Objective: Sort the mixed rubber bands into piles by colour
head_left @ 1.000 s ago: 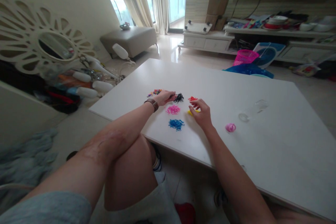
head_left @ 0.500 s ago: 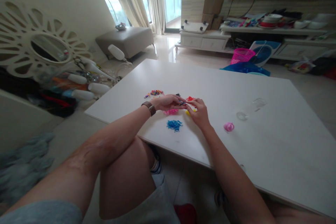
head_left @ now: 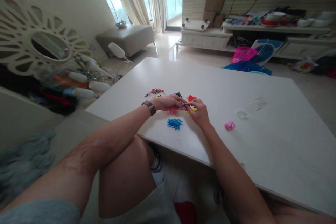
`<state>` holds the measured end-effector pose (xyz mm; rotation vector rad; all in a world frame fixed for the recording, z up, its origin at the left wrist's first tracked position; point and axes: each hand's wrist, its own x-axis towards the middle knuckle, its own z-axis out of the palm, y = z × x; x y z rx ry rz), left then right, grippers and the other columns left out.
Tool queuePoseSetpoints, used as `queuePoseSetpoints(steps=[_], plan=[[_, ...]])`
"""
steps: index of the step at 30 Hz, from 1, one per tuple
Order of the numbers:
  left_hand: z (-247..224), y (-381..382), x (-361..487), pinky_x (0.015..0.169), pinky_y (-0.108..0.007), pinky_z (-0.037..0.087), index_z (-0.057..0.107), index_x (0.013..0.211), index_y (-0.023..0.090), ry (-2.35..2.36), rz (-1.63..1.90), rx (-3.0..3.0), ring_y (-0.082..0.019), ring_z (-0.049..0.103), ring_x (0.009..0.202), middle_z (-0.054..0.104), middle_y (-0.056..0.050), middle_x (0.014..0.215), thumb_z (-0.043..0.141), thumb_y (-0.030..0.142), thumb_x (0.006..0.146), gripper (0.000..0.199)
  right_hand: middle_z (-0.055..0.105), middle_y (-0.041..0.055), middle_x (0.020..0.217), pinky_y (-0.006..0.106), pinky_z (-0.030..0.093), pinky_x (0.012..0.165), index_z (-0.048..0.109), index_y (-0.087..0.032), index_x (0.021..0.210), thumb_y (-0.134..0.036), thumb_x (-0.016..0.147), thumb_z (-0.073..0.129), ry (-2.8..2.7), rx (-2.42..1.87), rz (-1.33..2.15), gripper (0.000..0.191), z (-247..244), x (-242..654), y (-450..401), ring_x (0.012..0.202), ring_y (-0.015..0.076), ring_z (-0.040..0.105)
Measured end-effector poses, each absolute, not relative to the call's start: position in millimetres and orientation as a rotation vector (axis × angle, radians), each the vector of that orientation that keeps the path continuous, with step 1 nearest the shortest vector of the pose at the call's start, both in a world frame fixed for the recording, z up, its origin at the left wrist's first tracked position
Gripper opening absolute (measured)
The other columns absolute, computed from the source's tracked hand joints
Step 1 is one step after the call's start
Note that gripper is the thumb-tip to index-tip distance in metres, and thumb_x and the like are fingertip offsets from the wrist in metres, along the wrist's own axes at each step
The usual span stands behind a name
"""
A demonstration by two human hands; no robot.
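My left hand (head_left: 170, 103) and my right hand (head_left: 198, 110) meet over the table, fingertips pinched close together. Between them is a small blue rubber band (head_left: 183, 104), partly hidden by the fingers. Just in front of the hands lies a pile of blue rubber bands (head_left: 175, 124). Pink bands (head_left: 172, 111) and yellow bands (head_left: 193, 109) show partly from under the hands. Beyond the fingers are red bands (head_left: 191, 97) and black bands (head_left: 178, 94). A mixed-colour pile (head_left: 157, 91) sits farther left.
On the right of the white table (head_left: 275, 147) are a pink round object (head_left: 229, 125), a clear lid-like ring (head_left: 243, 115) and a clear container (head_left: 260, 102). A lamp with white shades (head_left: 99, 87) stands beyond the table's left edge.
The hands stay together in nearly the same place, with small finger shifts around the blue band. The view has tilted slightly, uncovering more of the black pile.
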<state>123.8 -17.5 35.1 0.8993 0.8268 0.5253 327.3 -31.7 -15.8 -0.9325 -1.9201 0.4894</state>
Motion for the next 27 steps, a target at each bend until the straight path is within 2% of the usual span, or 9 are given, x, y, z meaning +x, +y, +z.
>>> queuePoseSetpoints(steps=[6, 13, 18, 23, 27], plan=[[41.6, -17.7, 114.1, 0.093, -0.025, 0.058, 0.073, 0.105, 0.005, 0.966, 0.618, 0.819, -0.019, 0.076, 0.096, 0.077, -0.019, 0.101, 0.058, -0.009, 0.084, 0.03, 0.072, 0.0049, 0.084, 0.034, 0.052, 0.069, 0.075, -0.022, 0.085, -0.023, 0.087, 0.065, -1.86, -0.927, 0.542, 0.011, -9.4, 327.9, -33.7, 0.077, 0.0196, 0.063], [37.7, -15.1, 97.6, 0.097, -0.028, 0.057, 0.073, 0.101, 0.002, 1.007, 0.737, 0.755, -0.021, 0.075, 0.099, 0.074, -0.023, 0.107, 0.056, -0.01, 0.084, 0.026, 0.072, 0.002, 0.076, 0.029, 0.052, 0.067, 0.074, -0.02, 0.08, -0.023, 0.082, 0.068, -2.119, -0.73, 0.942, 0.008, -5.8, 324.2, -43.4, 0.069, 0.0151, 0.065], [40.9, -17.2, 102.0, 0.091, -0.026, 0.059, 0.071, 0.104, 0.003, 0.986, 0.718, 0.724, -0.021, 0.075, 0.099, 0.075, -0.022, 0.105, 0.051, -0.01, 0.085, 0.03, 0.073, 0.0014, 0.073, 0.027, 0.049, 0.066, 0.076, -0.02, 0.077, -0.025, 0.084, 0.068, -2.277, -0.657, 1.096, 0.011, -5.5, 321.7, -47.3, 0.066, 0.0143, 0.064], [43.7, -19.0, 105.7, 0.09, -0.028, 0.059, 0.069, 0.111, 0.004, 0.983, 0.687, 0.707, -0.02, 0.075, 0.098, 0.075, -0.021, 0.105, 0.049, -0.012, 0.082, 0.038, 0.067, 0.0015, 0.069, 0.027, 0.045, 0.062, 0.074, -0.019, 0.073, -0.03, 0.088, 0.065, -2.217, -0.671, 0.913, 0.02, 0.0, 324.1, -46.9, 0.063, 0.0132, 0.057], [45.5, -22.7, 109.6, 0.094, -0.027, 0.056, 0.07, 0.109, 0.005, 0.931, 0.636, 0.754, -0.018, 0.075, 0.097, 0.075, -0.019, 0.105, 0.052, -0.01, 0.082, 0.036, 0.063, 0.0019, 0.074, 0.03, 0.047, 0.063, 0.074, -0.021, 0.079, -0.031, 0.088, 0.068, -2.002, -0.803, 0.65, 0.015, -2.1, 326.2, -42.2, 0.065, 0.0148, 0.055]])
